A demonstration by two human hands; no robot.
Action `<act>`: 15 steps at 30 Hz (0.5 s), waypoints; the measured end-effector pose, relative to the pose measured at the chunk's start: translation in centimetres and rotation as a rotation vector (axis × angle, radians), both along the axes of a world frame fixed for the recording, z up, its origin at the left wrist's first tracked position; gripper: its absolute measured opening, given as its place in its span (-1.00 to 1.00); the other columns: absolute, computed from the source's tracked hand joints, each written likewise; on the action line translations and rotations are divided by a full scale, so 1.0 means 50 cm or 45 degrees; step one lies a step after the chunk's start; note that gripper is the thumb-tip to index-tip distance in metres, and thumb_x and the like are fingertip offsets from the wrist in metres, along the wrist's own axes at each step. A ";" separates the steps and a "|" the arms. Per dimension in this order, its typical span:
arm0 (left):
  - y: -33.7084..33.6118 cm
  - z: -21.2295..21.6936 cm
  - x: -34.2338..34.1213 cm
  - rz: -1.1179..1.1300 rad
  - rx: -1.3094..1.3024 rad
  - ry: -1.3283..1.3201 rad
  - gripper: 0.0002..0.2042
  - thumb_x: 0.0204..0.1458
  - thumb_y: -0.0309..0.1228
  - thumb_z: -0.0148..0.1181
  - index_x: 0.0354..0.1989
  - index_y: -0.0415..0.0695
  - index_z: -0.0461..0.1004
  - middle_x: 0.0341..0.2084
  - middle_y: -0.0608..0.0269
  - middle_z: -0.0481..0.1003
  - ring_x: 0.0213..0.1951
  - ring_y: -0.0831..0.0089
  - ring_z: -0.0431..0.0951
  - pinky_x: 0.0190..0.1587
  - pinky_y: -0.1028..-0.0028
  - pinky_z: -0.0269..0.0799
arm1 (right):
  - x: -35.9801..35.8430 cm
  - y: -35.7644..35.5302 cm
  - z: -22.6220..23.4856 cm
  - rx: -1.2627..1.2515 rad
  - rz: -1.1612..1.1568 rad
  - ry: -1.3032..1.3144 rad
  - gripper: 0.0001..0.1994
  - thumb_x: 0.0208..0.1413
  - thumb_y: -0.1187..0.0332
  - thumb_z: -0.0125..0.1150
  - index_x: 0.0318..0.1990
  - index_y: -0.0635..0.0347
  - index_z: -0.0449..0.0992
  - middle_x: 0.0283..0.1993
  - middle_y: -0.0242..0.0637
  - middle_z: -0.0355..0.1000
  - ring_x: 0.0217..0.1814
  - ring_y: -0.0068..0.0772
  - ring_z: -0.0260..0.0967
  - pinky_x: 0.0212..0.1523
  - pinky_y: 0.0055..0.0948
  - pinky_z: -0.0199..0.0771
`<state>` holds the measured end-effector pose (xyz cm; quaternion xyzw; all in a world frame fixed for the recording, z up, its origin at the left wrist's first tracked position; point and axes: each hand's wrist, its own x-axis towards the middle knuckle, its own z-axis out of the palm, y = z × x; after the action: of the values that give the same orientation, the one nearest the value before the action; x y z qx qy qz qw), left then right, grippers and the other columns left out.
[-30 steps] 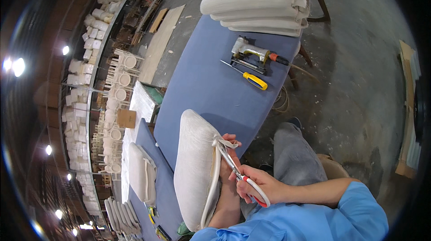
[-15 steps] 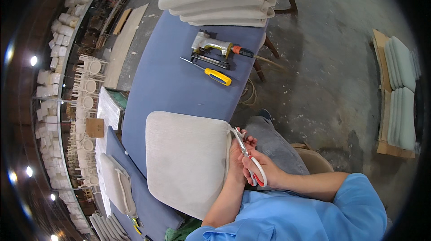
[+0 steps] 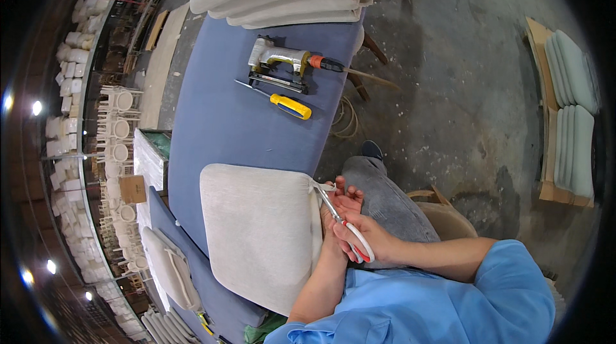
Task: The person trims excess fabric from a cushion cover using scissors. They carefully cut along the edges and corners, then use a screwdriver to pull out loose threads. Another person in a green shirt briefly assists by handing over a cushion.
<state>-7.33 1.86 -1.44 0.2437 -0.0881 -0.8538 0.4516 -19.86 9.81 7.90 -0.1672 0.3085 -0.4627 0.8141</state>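
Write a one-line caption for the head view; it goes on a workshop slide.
Right hand works red-handled scissors at the edge of a beige seat cushion steadied by the left hand on a blue table.

We see a cream, plain seat cushion [image 3: 260,232] on the blue table [image 3: 218,119], scissors [image 3: 350,232] with red-and-white handles (blades silver), and a yellow-handled screwdriver [image 3: 282,103].
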 end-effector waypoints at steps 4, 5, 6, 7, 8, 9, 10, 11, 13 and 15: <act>-0.004 0.056 -0.029 0.004 0.114 0.093 -0.79 0.32 -0.09 0.23 0.04 0.25 0.64 0.13 0.34 0.56 -0.01 0.26 0.54 0.18 0.12 0.42 | -0.014 -0.012 -0.007 0.019 -0.018 0.011 -0.63 0.49 -0.01 0.07 0.06 0.14 0.44 -0.48 -0.39 0.42 -0.60 -0.55 0.38 -0.59 -0.54 0.37; -0.008 0.070 -0.042 0.004 0.149 0.121 -0.78 0.32 -0.07 0.23 0.05 0.25 0.64 0.13 0.34 0.56 0.00 0.25 0.54 0.18 0.11 0.41 | -0.015 -0.012 -0.009 0.047 -0.054 0.014 -0.62 0.49 -0.01 0.07 0.06 0.14 0.44 -0.48 -0.39 0.42 -0.60 -0.55 0.38 -0.59 -0.54 0.37; -0.010 0.071 -0.045 0.012 0.140 0.134 -0.76 0.32 -0.06 0.22 0.05 0.23 0.64 0.13 0.34 0.56 -0.01 0.25 0.54 0.19 0.10 0.41 | -0.015 -0.010 -0.008 0.068 -0.078 0.016 -0.62 0.48 -0.01 0.08 0.06 0.14 0.44 -0.48 -0.39 0.42 -0.60 -0.55 0.38 -0.60 -0.54 0.37; -0.012 0.072 -0.048 0.017 0.132 0.147 -0.74 0.32 -0.04 0.22 0.05 0.20 0.63 0.13 0.34 0.56 -0.01 0.25 0.54 0.19 0.09 0.40 | -0.015 -0.009 -0.008 0.089 -0.105 0.018 -0.62 0.48 -0.01 0.08 0.06 0.14 0.44 -0.49 -0.39 0.42 -0.61 -0.55 0.38 -0.60 -0.54 0.37; -0.015 0.073 -0.051 0.021 0.126 0.160 -0.72 0.32 -0.03 0.21 0.06 0.17 0.63 0.13 0.34 0.56 -0.01 0.25 0.53 0.19 0.09 0.40 | -0.017 -0.008 -0.009 0.097 -0.085 0.019 -0.63 0.48 0.00 0.08 0.06 0.15 0.44 -0.48 -0.39 0.42 -0.61 -0.55 0.38 -0.60 -0.54 0.37; -0.017 0.064 -0.043 0.015 0.137 0.153 -0.73 0.32 -0.05 0.22 0.07 0.18 0.63 0.14 0.33 0.56 0.00 0.24 0.53 0.19 0.07 0.40 | -0.021 -0.006 -0.005 0.104 -0.055 0.017 -0.63 0.48 0.00 0.08 0.06 0.15 0.45 -0.48 -0.39 0.42 -0.61 -0.55 0.38 -0.59 -0.54 0.37; -0.023 0.054 -0.035 0.009 0.149 0.147 -0.74 0.32 -0.07 0.23 0.08 0.18 0.63 0.14 0.33 0.57 0.01 0.23 0.54 0.19 0.06 0.41 | -0.024 -0.003 -0.001 0.111 -0.027 0.015 -0.63 0.48 0.00 0.08 0.06 0.15 0.45 -0.48 -0.39 0.42 -0.61 -0.56 0.37 -0.59 -0.54 0.37; -0.027 0.045 -0.026 0.001 0.162 0.140 -0.74 0.32 -0.10 0.24 0.09 0.19 0.63 0.14 0.32 0.57 0.02 0.22 0.54 0.19 0.05 0.41 | -0.024 0.003 0.005 0.110 -0.028 0.011 -0.61 0.45 -0.03 0.12 0.01 0.14 0.45 -0.48 -0.40 0.42 -0.62 -0.58 0.36 -0.60 -0.55 0.34; -0.028 0.036 -0.017 0.000 0.086 0.045 -0.76 0.31 -0.12 0.25 0.07 0.16 0.63 0.13 0.32 0.58 0.01 0.22 0.54 0.18 0.06 0.42 | -0.028 0.012 0.018 0.114 -0.048 0.005 -0.56 0.39 -0.11 0.20 -0.08 0.13 0.47 -0.50 -0.42 0.42 -0.64 -0.62 0.34 -0.63 -0.58 0.28; -0.031 0.033 -0.009 -0.026 0.025 -0.038 -0.78 0.30 -0.15 0.26 0.04 0.14 0.63 0.12 0.32 0.58 0.00 0.23 0.54 0.18 0.06 0.42 | -0.032 0.015 0.025 0.100 -0.035 -0.037 -0.58 0.40 -0.10 0.19 -0.10 0.12 0.46 -0.50 -0.42 0.41 -0.64 -0.62 0.33 -0.62 -0.58 0.27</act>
<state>-7.80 0.30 0.22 0.2599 -0.0888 -0.8555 0.4390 -21.47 10.55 9.15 -0.1239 0.3169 -0.4637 0.8180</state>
